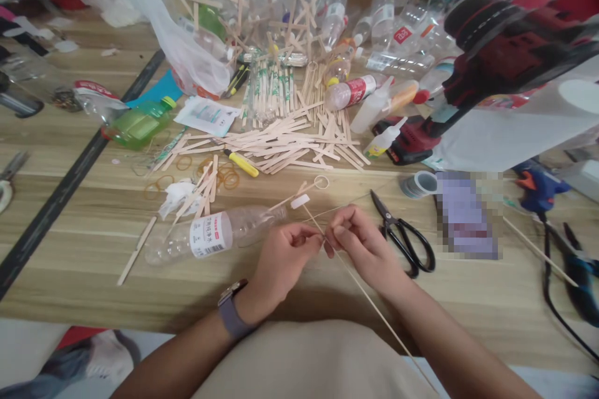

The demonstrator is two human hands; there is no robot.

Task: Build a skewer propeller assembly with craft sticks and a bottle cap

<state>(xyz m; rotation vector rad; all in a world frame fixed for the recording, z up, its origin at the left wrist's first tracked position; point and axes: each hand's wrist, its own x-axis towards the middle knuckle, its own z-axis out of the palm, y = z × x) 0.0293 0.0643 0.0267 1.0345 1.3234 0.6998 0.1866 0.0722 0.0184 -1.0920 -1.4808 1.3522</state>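
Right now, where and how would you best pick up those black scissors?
Probably by the looped handles, coming from the near right side with the right hand, once it lets go of the thin stick. The scissors lie flat on the table, loops toward the wearer and blades pointing away, so that end looks closer and safer.
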